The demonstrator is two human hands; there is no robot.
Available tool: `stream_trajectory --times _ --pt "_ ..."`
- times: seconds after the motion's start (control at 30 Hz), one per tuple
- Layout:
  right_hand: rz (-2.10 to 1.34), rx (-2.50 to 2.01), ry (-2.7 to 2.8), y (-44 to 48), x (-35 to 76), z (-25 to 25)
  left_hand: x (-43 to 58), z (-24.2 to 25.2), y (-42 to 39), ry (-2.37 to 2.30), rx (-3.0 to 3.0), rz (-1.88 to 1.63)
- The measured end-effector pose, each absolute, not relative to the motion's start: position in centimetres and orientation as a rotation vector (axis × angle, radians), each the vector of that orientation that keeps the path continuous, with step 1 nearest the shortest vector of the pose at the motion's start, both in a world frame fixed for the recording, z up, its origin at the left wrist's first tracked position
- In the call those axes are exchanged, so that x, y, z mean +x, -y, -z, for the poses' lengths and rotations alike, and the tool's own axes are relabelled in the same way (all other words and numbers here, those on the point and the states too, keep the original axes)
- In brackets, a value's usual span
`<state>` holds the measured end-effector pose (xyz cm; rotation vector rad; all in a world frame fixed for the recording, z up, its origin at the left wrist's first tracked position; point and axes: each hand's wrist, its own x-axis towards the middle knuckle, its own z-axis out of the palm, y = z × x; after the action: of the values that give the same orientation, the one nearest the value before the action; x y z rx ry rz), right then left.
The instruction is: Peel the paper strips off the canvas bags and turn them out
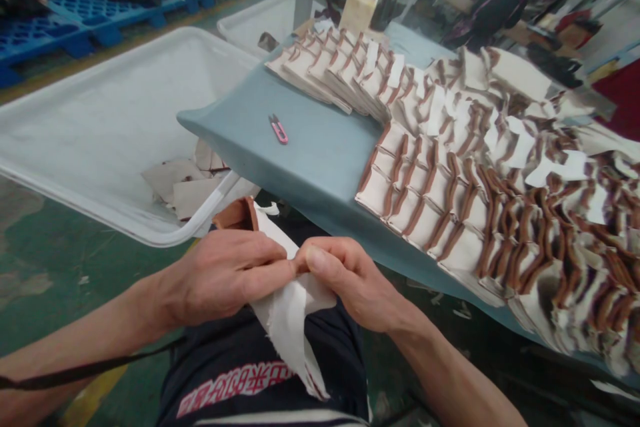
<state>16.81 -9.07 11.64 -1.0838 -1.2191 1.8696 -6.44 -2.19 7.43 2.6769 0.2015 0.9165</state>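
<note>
Over my lap, my left hand [227,273] and my right hand [340,277] meet, both pinching one cream fabric piece [290,320] with a brown trimmed edge [237,213]. The cloth hangs down between my hands toward my dark shorts. The fingers of both hands are closed on it, thumbs nearly touching. A pink thread snipper [278,129] lies on the grey-blue table [320,153] just ahead, apart from both hands.
Overlapping rows of cream and brown fabric pieces [450,193] cover the table's right and far side. A large white bin [95,140] on the left holds a few cream pieces [187,183]. Blue pallets [75,20] with dark goods stand far left.
</note>
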Motion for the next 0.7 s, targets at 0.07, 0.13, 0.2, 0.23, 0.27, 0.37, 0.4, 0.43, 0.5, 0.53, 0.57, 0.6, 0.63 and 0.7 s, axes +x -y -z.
stream_trajectory --times 0.07,0.13,0.2,0.23,0.27,0.37,0.4,0.43,0.5,0.53,0.57,0.6,0.63,0.7 --pt "-1.883 -1.055 1.104 9.1 16.2 -10.9 -6.5 -7.2 2.2 -0.219 2.654 -0.918" --pt "-1.874 -1.042 1.023 9.0 15.8 -10.5 -6.3 -7.1 2.4 -0.227 2.582 -0.978" --pt "-1.881 -1.031 0.995 9.0 15.8 -10.4 -5.9 -7.3 2.9 -0.281 2.483 -1.028" --pt "-1.884 -1.031 1.003 9.1 15.9 -10.5 -5.8 -7.5 3.2 -0.325 2.434 -1.053" --pt "-1.885 -1.037 1.022 9.1 16.1 -10.7 -5.7 -7.8 3.5 -0.383 2.393 -1.063" --pt "-1.83 -1.086 1.139 9.3 16.8 -12.0 -5.5 -9.2 4.1 -0.492 2.296 -0.989" --pt "-1.795 -1.109 1.188 9.3 16.9 -12.5 -5.5 -9.7 4.2 -0.489 2.261 -0.918" --pt "-1.762 -1.126 1.237 9.4 17.1 -12.9 -5.5 -10.2 4.1 -0.475 2.225 -0.828" --pt "-1.712 -1.143 1.315 9.4 17.2 -13.4 -5.5 -10.8 3.9 -0.431 2.186 -0.681" --pt "-1.705 -1.141 1.335 9.5 17.2 -13.4 -5.6 -10.9 3.7 -0.418 2.202 -0.638" --pt "-1.709 -1.128 1.344 9.5 17.2 -13.2 -5.6 -10.9 3.6 -0.409 2.243 -0.62" --pt "-1.715 -1.114 1.347 9.6 17.1 -12.9 -5.7 -10.7 3.5 -0.399 2.299 -0.633" --pt "-1.716 -1.099 1.343 9.7 17.0 -12.4 -5.8 -10.4 3.4 -0.385 2.361 -0.669" --pt "-1.704 -1.067 1.328 9.9 16.9 -11.3 -6.0 -9.5 3.2 -0.345 2.47 -0.782"
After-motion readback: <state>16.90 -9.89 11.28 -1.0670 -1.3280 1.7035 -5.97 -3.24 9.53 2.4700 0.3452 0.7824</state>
